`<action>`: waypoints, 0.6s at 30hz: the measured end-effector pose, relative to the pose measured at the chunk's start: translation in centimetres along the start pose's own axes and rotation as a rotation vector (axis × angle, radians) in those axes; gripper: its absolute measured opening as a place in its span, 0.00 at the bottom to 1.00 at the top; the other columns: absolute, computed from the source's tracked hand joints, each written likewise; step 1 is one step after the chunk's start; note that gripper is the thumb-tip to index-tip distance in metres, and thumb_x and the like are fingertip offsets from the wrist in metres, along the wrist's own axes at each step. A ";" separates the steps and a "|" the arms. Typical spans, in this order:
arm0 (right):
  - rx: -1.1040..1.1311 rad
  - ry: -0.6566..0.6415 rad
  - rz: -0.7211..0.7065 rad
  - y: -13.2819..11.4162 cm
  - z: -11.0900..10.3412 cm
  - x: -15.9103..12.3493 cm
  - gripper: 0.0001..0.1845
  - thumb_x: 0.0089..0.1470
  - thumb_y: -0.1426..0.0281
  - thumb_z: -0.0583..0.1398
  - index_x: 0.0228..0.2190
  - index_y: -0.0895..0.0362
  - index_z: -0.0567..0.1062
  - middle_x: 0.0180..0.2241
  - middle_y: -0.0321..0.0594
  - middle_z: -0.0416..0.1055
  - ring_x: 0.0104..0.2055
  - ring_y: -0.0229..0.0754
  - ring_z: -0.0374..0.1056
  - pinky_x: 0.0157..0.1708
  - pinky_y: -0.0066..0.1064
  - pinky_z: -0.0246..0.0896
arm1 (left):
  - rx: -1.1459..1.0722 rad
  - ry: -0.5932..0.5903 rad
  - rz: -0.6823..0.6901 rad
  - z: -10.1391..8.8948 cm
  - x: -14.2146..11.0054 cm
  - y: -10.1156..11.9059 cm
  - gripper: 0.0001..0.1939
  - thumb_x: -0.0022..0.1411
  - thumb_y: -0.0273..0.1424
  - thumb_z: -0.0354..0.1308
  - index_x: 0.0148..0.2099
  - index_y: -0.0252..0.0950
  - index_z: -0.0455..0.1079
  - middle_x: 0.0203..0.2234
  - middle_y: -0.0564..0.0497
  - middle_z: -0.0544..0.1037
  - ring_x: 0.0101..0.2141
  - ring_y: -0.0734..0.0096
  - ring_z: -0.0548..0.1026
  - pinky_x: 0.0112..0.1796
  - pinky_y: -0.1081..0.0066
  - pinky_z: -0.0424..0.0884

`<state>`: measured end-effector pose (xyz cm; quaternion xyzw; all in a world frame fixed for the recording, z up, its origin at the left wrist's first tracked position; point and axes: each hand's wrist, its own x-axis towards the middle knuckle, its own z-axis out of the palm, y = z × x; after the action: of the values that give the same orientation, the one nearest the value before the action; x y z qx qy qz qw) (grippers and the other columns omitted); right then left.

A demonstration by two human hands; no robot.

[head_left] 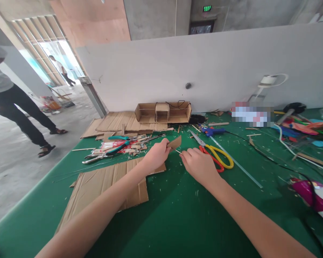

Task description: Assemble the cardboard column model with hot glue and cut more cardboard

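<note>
A small piece of cardboard (176, 142) is gripped by my left hand (158, 154), fingers closed round it, above the green table. My right hand (197, 163) pinches a thin metallic-looking rod (178, 152) whose tip points toward that cardboard; whether the two touch I cannot tell. Just right of my right hand lie scissors (221, 156) with red and yellow handles, blades apart. Under my left forearm rests a large flat cardboard sheet (97, 186). Beyond my left hand, pliers with teal handles (120, 145) lie on a heap of scraps and sticks.
An open cardboard box (146, 113) with a middle compartment stands by the white partition (150, 71). A blue glue gun (215, 132) with its cord, a clear glue stick (238, 165) and a magenta device (309, 195) occupy the right side. Two people stand on the floor at left.
</note>
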<state>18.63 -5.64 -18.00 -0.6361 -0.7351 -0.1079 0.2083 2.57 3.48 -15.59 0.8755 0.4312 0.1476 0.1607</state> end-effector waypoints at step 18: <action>0.981 -0.188 0.514 -1.7 0.4 1.1 0.14 0.58 0.65 0.42 0.26 0.53 0.61 0.14 0.22 0.38 0.14 0.35 0.39 0.14 0.28 0.45 | 0.105 0.094 0.046 1.1 -0.4 0.6 0.08 0.69 0.31 0.40 0.45 0.38 0.58 0.30 0.45 0.78 0.32 0.55 0.78 0.28 0.70 0.63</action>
<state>16.78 -4.74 -17.68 -0.6302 -0.5361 0.3581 0.4328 3.15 2.64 -16.42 0.8845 0.4251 0.1694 0.0909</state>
